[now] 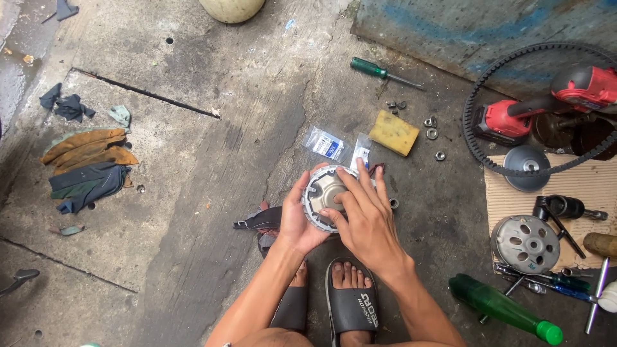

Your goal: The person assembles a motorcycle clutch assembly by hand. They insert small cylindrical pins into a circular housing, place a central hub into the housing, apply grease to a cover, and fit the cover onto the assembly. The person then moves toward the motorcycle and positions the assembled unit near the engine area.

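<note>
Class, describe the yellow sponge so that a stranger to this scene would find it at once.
Start at the round metal part held in the left hand and right hand, then look up and right across the concrete floor. The sponge lies beside loose nuts, the only flat yellow block there.

On the stained concrete floor (193,193) lie a green-handled screwdriver (379,71), a yellow sponge block (393,132) and loose steel nuts (432,133). To the right — a red cordless impact driver (533,106) inside a black toothed drive belt (475,138), a grey round clutch assembly (525,244) on brown cardboard (578,183), and a green plastic bottle (501,308).
</note>
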